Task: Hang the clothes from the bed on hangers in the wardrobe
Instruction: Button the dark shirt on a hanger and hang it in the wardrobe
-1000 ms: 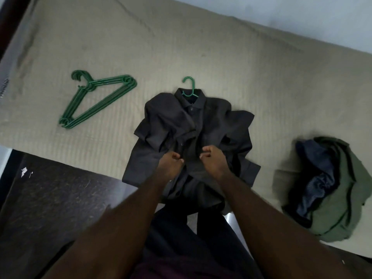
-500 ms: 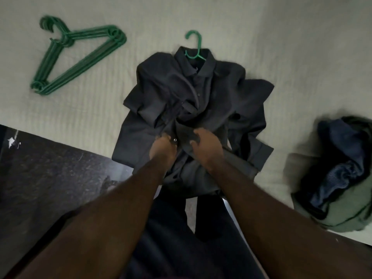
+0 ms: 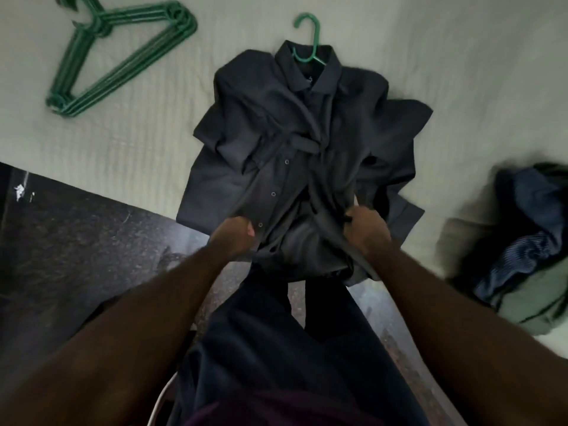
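The shirt (image 3: 295, 149) lies on the bed (image 3: 147, 142) with 1 hanger (image 3: 307, 38) in its neck, the left hand (image 3: 235, 238) and right hand (image 3: 365, 232) each grip its open front, and the pile (image 3: 522, 241) right of it is not hung yet.

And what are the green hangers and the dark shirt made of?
The green hangers look like plastic: thin moulded rods, one even colour, a slight shine. The dark shirt looks like woven cloth with a matt finish, maybe cotton, though that is hard to tell: it folds and creases softly and has small buttons down the front.
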